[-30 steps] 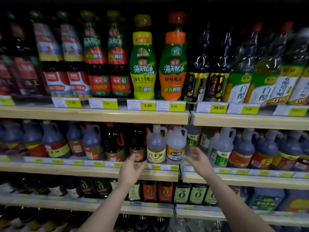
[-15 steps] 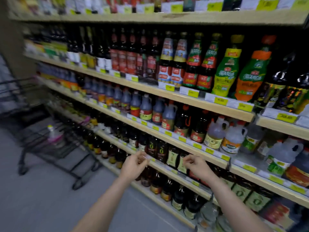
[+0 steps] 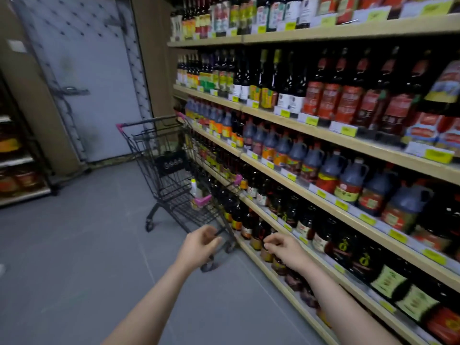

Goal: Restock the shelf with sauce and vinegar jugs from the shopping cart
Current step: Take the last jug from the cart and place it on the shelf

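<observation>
Both hands hang in front of the person with fingers loosely curled, holding nothing: the left hand (image 3: 199, 245) toward the black wire shopping cart (image 3: 179, 170), the right hand (image 3: 286, 249) beside the wooden shelf (image 3: 348, 140). A pale jug (image 3: 195, 189) stands in the cart.

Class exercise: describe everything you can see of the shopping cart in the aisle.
The shopping cart is dark wire mesh with pink corner caps and a pink-tipped handle bar, standing upright on castor wheels on the grey floor close beside the shelf. A pale jug with a yellow cap stands in its basket. Neither hand touches it.
</observation>
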A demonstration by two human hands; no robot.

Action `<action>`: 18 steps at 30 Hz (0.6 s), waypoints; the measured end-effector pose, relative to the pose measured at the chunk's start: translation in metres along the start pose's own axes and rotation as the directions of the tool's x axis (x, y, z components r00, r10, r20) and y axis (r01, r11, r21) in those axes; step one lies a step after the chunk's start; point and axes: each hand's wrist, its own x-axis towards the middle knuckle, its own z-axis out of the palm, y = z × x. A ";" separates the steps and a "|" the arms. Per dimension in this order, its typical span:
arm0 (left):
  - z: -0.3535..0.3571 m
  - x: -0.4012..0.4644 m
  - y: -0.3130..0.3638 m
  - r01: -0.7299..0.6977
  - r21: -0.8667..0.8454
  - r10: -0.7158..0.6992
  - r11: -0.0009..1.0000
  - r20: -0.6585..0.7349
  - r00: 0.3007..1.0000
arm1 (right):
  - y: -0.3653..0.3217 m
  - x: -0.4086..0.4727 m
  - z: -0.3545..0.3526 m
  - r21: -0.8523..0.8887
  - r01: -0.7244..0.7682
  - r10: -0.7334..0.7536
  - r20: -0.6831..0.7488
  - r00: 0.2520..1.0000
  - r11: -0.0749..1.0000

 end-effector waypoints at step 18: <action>-0.111 0.232 -0.200 0.015 0.055 -0.014 0.998 -0.016 1.000 | -0.092 0.309 0.171 0.080 0.063 -0.074 0.152 0.986 0.995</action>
